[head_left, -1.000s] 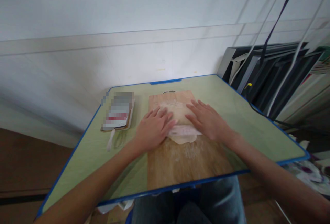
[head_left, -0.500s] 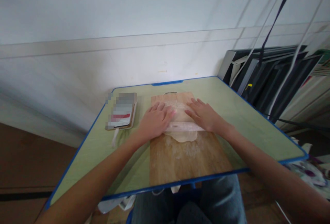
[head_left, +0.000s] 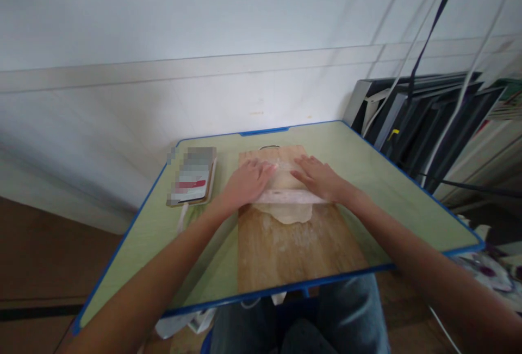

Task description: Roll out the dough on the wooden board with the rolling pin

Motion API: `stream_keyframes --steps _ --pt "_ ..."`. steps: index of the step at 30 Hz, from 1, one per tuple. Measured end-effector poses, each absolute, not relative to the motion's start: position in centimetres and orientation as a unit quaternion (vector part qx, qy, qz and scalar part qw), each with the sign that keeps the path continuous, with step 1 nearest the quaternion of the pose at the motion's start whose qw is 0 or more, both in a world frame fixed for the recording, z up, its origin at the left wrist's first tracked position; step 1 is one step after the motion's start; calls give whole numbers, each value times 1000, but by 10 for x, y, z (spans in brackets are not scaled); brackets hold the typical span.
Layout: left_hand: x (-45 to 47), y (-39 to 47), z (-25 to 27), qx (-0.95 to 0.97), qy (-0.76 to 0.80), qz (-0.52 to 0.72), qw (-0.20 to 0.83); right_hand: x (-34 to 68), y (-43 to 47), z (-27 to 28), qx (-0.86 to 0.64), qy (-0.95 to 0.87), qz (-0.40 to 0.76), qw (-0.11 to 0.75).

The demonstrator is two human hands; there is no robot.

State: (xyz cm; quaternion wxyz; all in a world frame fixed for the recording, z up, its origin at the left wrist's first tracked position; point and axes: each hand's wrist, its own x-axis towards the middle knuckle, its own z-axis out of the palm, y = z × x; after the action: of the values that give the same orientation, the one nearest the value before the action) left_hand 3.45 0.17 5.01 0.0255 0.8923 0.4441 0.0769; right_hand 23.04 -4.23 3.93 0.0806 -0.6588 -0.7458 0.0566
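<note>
A pale rolling pin [head_left: 290, 196] lies crosswise over a thin sheet of dough [head_left: 287, 213] on a wooden cutting board [head_left: 299, 261]. My left hand [head_left: 249, 181] rests palm-down over the pin's left end, its fingers stretched forward. On the other end lies the heel of my right hand [head_left: 318, 179], with its fingers extended and somewhat spread toward the board's far side. Neither hand wraps its fingers round the pin. Flour dusts the wood in front of the dough, whose near edge is uneven. Dough also shows beyond the pin, between my hands.
The board stands on a green table [head_left: 391, 215] with a blue rim. A phone-like device [head_left: 191, 180], partly blurred out, lies at the left with a white strap. Behind is a white wall. Dark flat panels [head_left: 432, 120] lean at the right, with cables hanging before them.
Both hands and the rolling pin have shifted slightly away from me, and more of the pin shows beside my left hand. The board and the device stay put.
</note>
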Motion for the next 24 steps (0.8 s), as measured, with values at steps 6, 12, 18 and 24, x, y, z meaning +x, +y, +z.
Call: stream_keyframes --steps 6,12,18,24 --pt "18 -53 47 913 407 32 -2 214 -98 40 -628 -770 -66 89" --pt "31 -16 51 894 442 77 21 225 -58 38 -634 -765 -10 107" --pt "34 -8 52 892 445 75 29 229 -50 37 -641 -761 31 92" --pt "15 -58 48 917 397 28 4 215 -101 39 -608 -787 -59 86"
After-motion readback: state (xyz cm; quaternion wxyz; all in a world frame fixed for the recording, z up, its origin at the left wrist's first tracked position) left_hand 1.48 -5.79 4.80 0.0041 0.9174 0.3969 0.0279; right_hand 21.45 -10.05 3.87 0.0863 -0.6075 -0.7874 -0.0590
